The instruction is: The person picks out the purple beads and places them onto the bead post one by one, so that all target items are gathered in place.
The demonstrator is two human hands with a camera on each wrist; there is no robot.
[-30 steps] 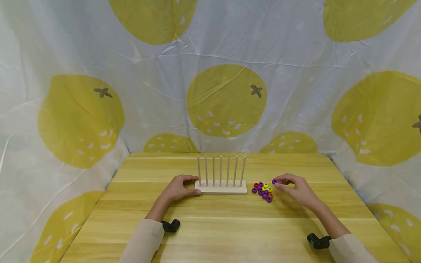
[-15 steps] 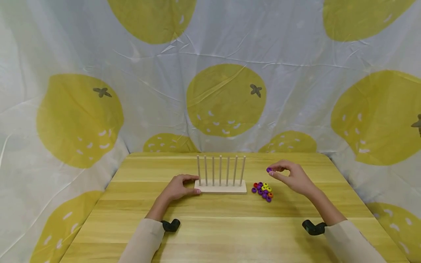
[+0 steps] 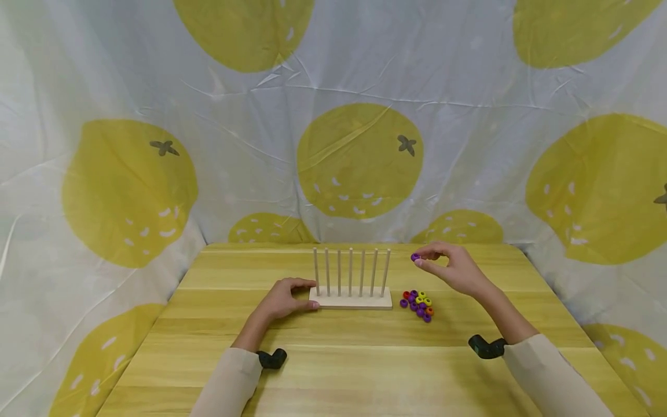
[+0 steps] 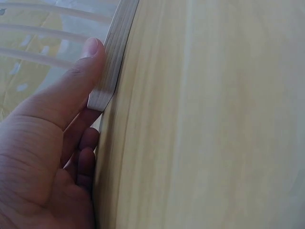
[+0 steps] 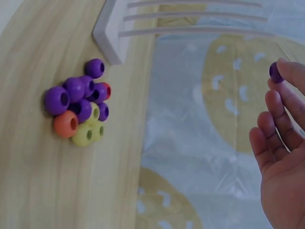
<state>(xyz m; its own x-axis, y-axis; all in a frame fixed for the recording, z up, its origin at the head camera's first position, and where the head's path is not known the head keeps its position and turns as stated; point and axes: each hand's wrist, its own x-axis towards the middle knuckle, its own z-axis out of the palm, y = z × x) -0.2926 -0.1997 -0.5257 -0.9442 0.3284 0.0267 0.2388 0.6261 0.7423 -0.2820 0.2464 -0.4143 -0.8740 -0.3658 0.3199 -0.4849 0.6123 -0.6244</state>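
Note:
A pale wooden peg rack [image 3: 350, 298] with several upright bare pegs stands mid-table. My left hand [image 3: 281, 299] grips its left end, with the thumb at the front edge of the base [image 4: 114, 57] and the fingers behind. Between thumb and index finger my right hand [image 3: 455, 271] pinches a purple bead [image 3: 415, 257]. That bead is raised above the table, right of the rightmost peg and near peg-top height. In the right wrist view the held bead [image 5: 275, 72] sits at the fingertips, and the other fingers are loosely bent.
A small pile of beads [image 3: 420, 307] lies right of the rack: several purple, a few yellow, one red [image 3: 406, 295] and one orange [image 3: 429, 311]. The wooden table [image 3: 333, 370] ends at a lemon-print cloth [image 3: 359, 75] behind and at both sides.
My right hand has lifted the purple bead up from beside the pile and carried it leftward toward the rack. The left hand and the rack have stayed in place.

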